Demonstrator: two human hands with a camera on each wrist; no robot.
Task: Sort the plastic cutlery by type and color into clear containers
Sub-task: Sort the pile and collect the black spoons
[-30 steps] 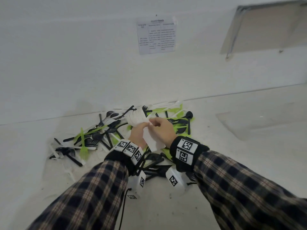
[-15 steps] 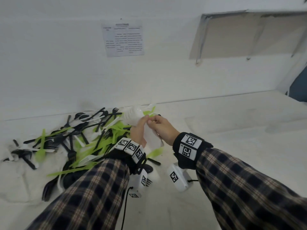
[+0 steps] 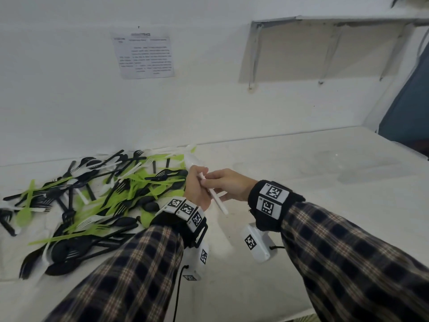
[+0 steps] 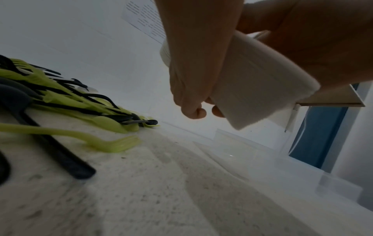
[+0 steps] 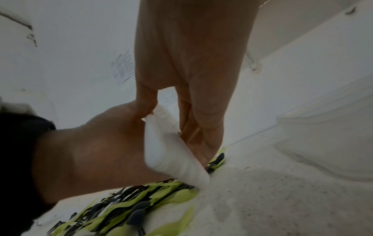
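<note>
Both hands, left hand and right hand, grip one white cutlery bundle; pile uncountable.

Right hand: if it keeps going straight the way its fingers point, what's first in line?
Almost at once, the left hand. The right hand points leftward at it, fingers already on the white cutlery bundle that the left hand grips. Beyond it lies the cutlery pile, though lower on the table; depth unclear.

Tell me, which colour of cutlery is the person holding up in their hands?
The white cutlery. Both the left hand and right hand hold that bundle, while the green and black pieces lie piled on the table.
</note>
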